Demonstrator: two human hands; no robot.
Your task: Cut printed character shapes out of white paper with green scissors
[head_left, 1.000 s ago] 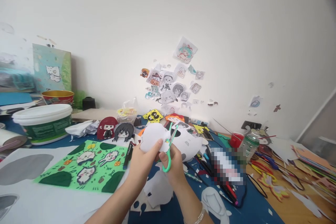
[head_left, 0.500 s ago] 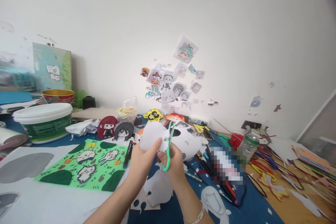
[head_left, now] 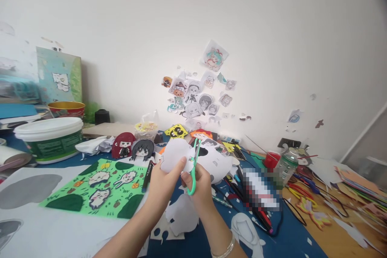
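Green-handled scissors (head_left: 193, 169) sit in your right hand (head_left: 199, 187), blades pointing up and away from you, biting into the white paper cutout (head_left: 177, 155) that your left hand (head_left: 165, 187) pinches between thumb and fingers just above the desk. The likeliest slip, as I judge it, is at that pinch: your left thumb (head_left: 180, 164) lies just beside the blades, so a closing stroke that runs on too far could nick it, or a twist of the sheet could drag the cut off its line and tear the thin paper. The loose part of the cutout hangs unsupported and could fold into the blades. Your elbows seem to float clear of the blue table (head_left: 287, 238), which gives little steadiness. Both forearms rise from the lower edge of the head view and meet in the middle, wrists bent slightly inward, right fingers closed through the handle loops, left fingers curled behind the sheet. The green painted sheet (head_left: 99, 189) lies flat to your left, well apart from the blades.
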